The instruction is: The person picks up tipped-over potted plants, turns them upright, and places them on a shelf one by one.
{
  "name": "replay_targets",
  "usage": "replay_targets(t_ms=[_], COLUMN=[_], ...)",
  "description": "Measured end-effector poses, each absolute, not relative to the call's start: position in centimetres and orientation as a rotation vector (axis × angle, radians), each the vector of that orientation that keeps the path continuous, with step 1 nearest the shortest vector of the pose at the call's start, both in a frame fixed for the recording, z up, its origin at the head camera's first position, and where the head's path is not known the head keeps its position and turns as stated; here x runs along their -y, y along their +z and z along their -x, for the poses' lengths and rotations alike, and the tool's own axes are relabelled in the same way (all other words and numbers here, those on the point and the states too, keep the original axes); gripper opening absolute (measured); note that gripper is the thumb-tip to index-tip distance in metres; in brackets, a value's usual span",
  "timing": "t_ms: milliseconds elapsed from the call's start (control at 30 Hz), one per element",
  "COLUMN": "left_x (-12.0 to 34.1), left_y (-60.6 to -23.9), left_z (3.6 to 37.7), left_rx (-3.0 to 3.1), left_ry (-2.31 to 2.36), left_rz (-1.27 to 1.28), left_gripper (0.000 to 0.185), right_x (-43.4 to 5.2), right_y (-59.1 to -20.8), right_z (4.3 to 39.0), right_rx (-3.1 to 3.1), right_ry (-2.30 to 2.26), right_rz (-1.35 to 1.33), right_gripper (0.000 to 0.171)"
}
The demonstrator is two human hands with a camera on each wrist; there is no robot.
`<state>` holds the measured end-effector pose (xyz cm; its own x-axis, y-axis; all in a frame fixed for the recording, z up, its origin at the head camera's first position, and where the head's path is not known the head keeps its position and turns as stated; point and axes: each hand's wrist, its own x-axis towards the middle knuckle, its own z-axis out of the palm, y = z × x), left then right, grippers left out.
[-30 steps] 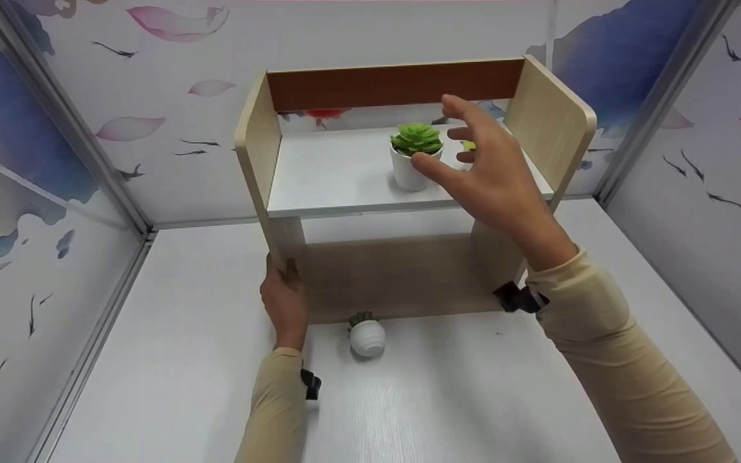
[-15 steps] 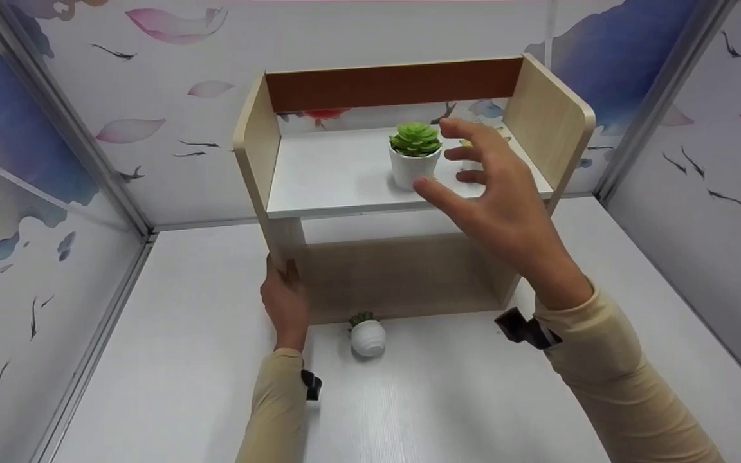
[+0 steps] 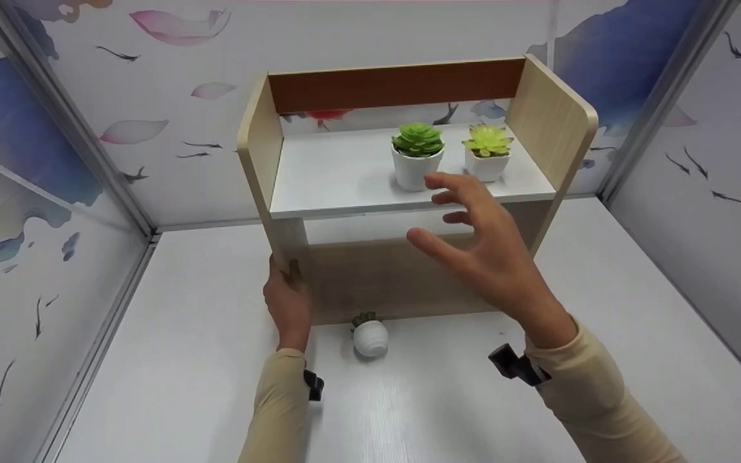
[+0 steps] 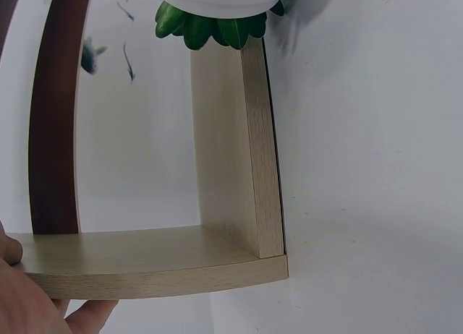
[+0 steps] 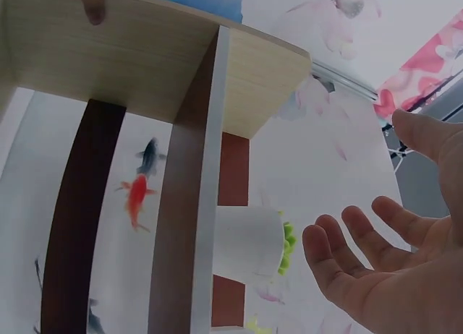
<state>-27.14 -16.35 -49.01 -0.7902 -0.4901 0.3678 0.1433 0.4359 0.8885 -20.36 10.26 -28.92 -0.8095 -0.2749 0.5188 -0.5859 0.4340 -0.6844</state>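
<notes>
Meanwhile, the left hand grips the left side panel of a light wooden two-tier shelf standing on the white table. Fingers spread and empty, the right hand hovers before the upper board, near a green succulent in a white pot.

A white desk with a faint wood grain is enclosed on three sides by white wall panels printed with pink petals, blue washes and small dark fish. Grey metal corner posts join the panels above the desk. Light is even and soft.
</notes>
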Motion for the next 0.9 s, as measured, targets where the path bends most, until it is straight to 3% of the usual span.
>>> replay_targets(t_ms=[367, 900], left_x=[16.4, 16.5], left_y=[-49.2, -49.4], left_z=[27.2, 27.3], left_rx=[2.088, 2.077], left_ry=[-1.379, -1.395], left_rz=[-0.301, -0.273], left_gripper=[0.043, 0.044], right_x=[-9.3, -7.9], right_y=[-34.2, -41.2], right_z=[19.2, 20.2], right_rx=[2.361, 2.51], right_ry=[1.37, 1.593], right_rz=[-0.76, -0.588], right_gripper=[0.061, 0.06])
